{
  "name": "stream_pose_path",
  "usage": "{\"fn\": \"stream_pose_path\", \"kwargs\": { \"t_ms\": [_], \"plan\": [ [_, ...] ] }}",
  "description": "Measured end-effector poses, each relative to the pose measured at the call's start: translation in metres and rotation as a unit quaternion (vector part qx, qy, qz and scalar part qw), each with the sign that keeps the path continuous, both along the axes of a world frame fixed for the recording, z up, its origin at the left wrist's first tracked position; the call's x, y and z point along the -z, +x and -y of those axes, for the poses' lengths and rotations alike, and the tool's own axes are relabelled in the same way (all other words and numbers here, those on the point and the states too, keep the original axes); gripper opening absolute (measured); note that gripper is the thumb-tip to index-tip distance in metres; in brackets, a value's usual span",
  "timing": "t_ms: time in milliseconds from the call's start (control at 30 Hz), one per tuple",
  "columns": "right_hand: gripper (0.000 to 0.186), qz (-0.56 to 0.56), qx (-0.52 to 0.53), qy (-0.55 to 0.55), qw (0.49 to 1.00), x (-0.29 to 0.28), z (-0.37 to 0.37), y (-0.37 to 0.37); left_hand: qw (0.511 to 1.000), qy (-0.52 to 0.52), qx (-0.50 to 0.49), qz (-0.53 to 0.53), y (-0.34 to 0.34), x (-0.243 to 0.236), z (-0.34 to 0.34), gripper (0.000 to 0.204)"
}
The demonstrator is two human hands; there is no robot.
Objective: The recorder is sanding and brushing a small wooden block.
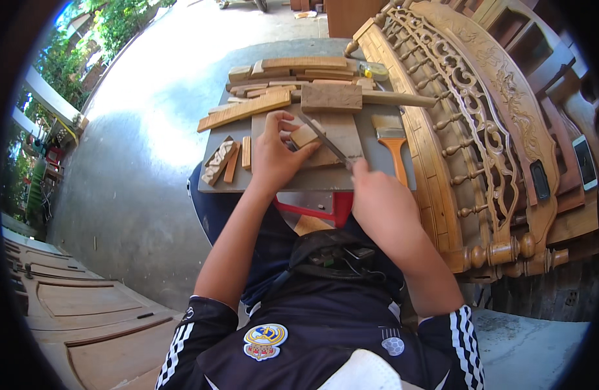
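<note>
My left hand (280,149) grips a small pale wooden block (305,136) on a flat wooden board (338,123) in the middle of the low grey work table (381,170). My right hand (382,205) is closed on a long, narrow metal tool (331,146), like a file, which lies diagonally against the block; its grip is hidden. Just behind the block is a thicker brown block (331,97). Left of my left hand lie a carved pale-patterned piece (217,160) and small strips (246,151). A wide orange-handled brush (393,149) lies at the table's right.
Stacked wood strips (286,63) and a yellow object (371,71) lie along the table's back. Carved wooden headboards (488,71) stand close on the right, holding a white phone (583,159) and a dark object (540,179). Panelled doors (91,299) are low left; a red stool (342,205) is beneath.
</note>
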State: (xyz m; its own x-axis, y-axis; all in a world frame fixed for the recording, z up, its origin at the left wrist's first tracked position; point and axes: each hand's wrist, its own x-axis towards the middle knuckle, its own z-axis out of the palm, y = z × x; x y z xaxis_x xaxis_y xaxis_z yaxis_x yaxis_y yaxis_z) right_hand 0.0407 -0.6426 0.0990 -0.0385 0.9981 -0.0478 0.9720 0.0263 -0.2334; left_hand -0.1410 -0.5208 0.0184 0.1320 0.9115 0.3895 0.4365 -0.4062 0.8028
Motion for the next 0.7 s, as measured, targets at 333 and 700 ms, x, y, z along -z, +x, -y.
{"fn": "stream_pose_path", "kwargs": {
  "t_ms": [333, 700],
  "plan": [
    [0.018, -0.024, 0.005, 0.031, 0.999, 0.012, -0.013, -0.01, 0.998, 0.021, -0.044, -0.047, 0.005, -0.002, 0.005, 0.065],
    [0.019, -0.02, -0.017, 0.003, 1.0, 0.012, -0.036, -0.018, 0.999, 0.031, 0.026, -0.017, -0.002, -0.002, 0.004, 0.061]
  ]
}}
